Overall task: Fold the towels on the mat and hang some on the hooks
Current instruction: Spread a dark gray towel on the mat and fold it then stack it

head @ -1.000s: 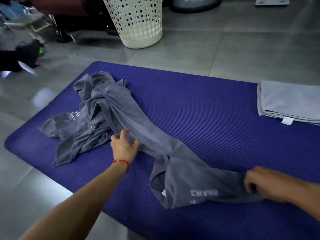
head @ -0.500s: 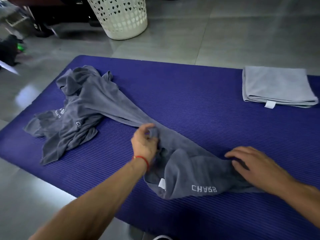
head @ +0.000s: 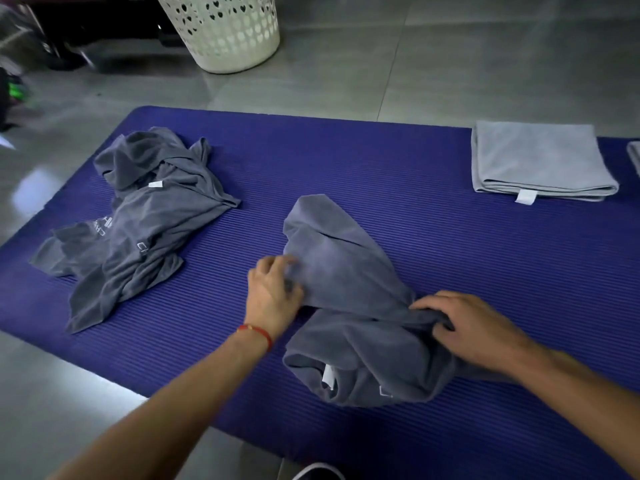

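A blue ribbed mat (head: 398,174) covers the floor in front of me. A crumpled dark grey towel (head: 346,271) lies at its middle, apart from the pile. My left hand (head: 273,292), a red string on its wrist, grips the towel's left edge. My right hand (head: 471,323) grips a bunched part on the towel's right side. A heap of dark grey towels (head: 138,223) sits on the left of the mat. A folded light grey towel (head: 536,161) lies at the far right, with the edge of another (head: 635,161) beside it.
A white perforated laundry basket (head: 225,29) stands on the grey tile floor beyond the mat. Dark objects sit at the far left (head: 10,98). A shoe tip (head: 318,472) shows at the bottom edge.
The towel in my hands has come free of the heap and moved right toward the mat's middle. Both hands moved closer together, and it is now bunched.
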